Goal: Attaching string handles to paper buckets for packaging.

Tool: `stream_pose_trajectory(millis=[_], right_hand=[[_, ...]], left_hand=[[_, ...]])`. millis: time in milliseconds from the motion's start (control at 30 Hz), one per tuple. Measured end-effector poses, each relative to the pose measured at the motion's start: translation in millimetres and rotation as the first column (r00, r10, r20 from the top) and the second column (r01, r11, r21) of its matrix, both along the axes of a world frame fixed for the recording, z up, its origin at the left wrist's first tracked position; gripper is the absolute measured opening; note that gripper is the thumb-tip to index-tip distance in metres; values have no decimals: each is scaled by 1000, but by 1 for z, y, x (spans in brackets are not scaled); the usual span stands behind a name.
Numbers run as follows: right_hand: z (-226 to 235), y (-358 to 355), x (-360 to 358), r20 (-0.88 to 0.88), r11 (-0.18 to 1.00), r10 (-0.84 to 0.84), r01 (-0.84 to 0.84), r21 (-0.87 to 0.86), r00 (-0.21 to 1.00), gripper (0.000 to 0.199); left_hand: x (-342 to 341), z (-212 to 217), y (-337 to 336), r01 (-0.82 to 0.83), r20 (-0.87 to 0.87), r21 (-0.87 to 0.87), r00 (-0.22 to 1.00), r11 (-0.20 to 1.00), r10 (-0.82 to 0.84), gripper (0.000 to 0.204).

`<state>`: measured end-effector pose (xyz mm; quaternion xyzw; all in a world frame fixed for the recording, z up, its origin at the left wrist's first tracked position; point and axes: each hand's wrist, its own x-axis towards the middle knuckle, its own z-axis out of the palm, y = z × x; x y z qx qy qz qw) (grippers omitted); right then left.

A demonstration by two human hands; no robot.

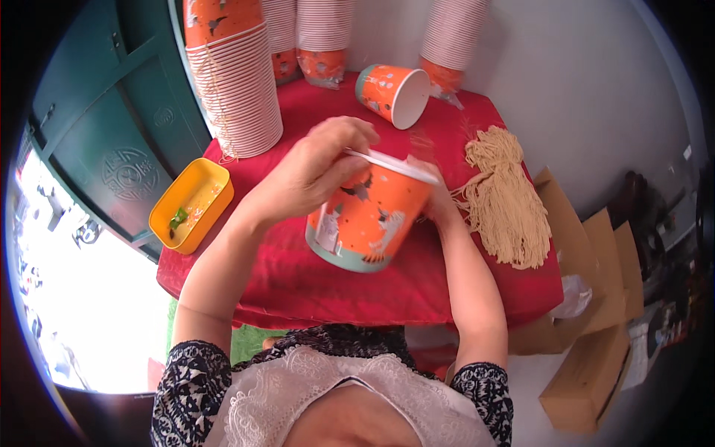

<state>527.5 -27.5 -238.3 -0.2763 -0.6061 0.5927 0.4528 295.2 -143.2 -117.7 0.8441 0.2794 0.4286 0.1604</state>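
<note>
Tilting over the red-covered bench point(357, 287), an orange paper cup point(366, 217) with a teal base band and printed white figures is held between both hands, its white rim turned up and to the right. What is inside the cup cannot be seen. The left hand point(316, 173) is curled over the rim, fingers closed on it. The right hand point(438, 203) is pressed against the cup's far side, mostly hidden, so how it grips cannot be told.

Left of the cup, a yellow tray point(191, 204) holds a few green scraps. Behind the cup, a matching empty cup point(395, 93) lies on its side, and tall stacks of cups point(238, 82) stand by. Right of the cup, a bundle of pale noodles point(505, 197) rests on the cloth.
</note>
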Motion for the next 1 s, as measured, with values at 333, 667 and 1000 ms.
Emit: stream_pose_trajectory(millis=[333, 667, 1000], right_hand=[[69, -8, 64, -229, 889, -418, 448, 93, 879, 25], [17, -50, 90, 499, 789, -478, 105, 605, 723, 4], [6, -51, 76, 632, 724, -367, -217, 655, 683, 9]], left_hand=[[-12, -29, -26, -445, -130, 503, 809, 741, 574, 16], [1, -55, -51, -470, -144, 480, 791, 741, 595, 25], [-7, -60, -78, -452, 105, 397, 887, 799, 450, 29]])
